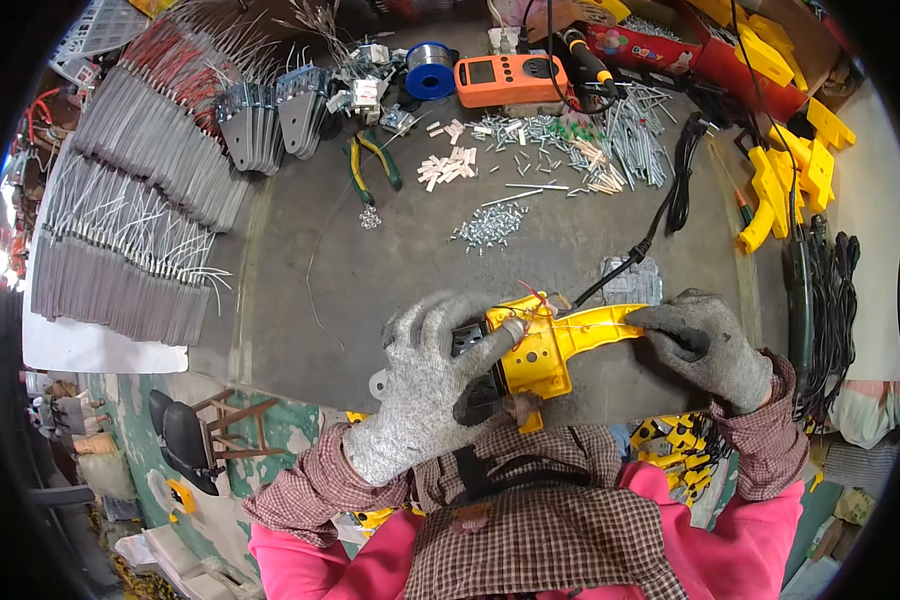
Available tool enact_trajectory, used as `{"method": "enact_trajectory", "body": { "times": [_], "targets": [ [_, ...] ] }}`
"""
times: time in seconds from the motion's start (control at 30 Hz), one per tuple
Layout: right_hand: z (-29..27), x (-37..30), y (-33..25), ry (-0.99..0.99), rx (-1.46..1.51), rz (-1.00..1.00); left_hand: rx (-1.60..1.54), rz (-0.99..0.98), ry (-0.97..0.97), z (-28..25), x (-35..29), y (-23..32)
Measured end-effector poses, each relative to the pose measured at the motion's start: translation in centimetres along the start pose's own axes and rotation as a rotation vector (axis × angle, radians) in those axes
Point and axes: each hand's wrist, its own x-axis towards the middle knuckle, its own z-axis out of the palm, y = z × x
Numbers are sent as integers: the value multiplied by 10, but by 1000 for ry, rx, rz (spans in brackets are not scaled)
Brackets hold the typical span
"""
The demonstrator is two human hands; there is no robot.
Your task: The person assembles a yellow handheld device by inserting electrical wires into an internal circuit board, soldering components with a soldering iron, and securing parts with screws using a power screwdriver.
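My left hand, in a grey knit glove, wraps around the black front part and near end of a yellow plastic tool housing. Its fingers reach over onto the yellow shell, which lies open side up near the table's front edge. At the tip of the handle, the fingers of my gloved right hand are pressed together on it. Thin red and white wires stick out of the shell, and a pale wire runs along the handle. A black power cord leads from the housing to the back right. My fingers hide parts of the black end.
Rows of grey metal strips with wires fill the left side. Pliers, small screws, a solder spool and an orange meter lie at the back. Yellow shells and black cords line the right. A clear plastic piece sits beyond the handle.
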Motion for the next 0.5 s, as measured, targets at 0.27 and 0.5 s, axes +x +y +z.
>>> {"method": "enact_trajectory", "body": {
  "times": [0.27, 0.5],
  "targets": [
    [-5, 4, 5, 1, 39, -52, -313, -20, -78, 7, -14, -11],
    [6, 14, -15, -76, -64, -40, -412, 40, -125, 16, -24, -33]
  ]
}}
